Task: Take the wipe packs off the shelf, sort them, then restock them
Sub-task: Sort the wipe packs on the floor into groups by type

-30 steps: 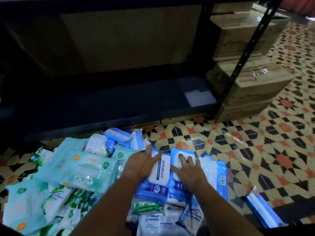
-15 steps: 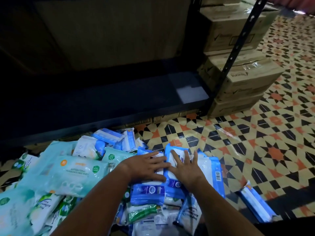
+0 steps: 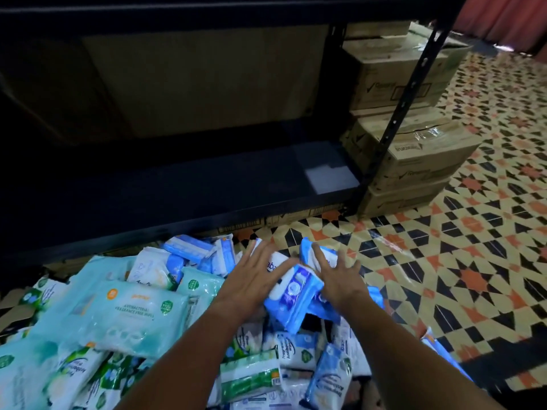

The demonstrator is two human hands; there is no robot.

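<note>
Only one view, from the head, looking down. Both hands were out over a heap of wipe packs (image 3: 124,327) on the tiled floor (image 3: 444,261), just in front of the black shelf (image 3: 177,184), whose bottom board showed bare apart from a pale patch at its right end. Left hand (image 3: 251,279), grip spread, fingers straight, lay against the left side of a small stack of blue packs (image 3: 291,297); right hand (image 3: 337,279), grip likewise spread, bore against the right side. Neither hand curled round anything; the stack looked squeezed between two flat palms, probably to keep like with like and carry several at once. Blue packs sat at the heap's right edge, pale green ones to the left, which suggested sorting by colour was under way and restocking not yet begun. Uppermost blue pack was tilted, its long axis running from near-left to far-right, printed face up and toward the camera. One stray blue pack (image 3: 444,359) lay apart at right. Stacked cardboard cartons (image 3: 414,161) stood beside the shelf post.
</note>
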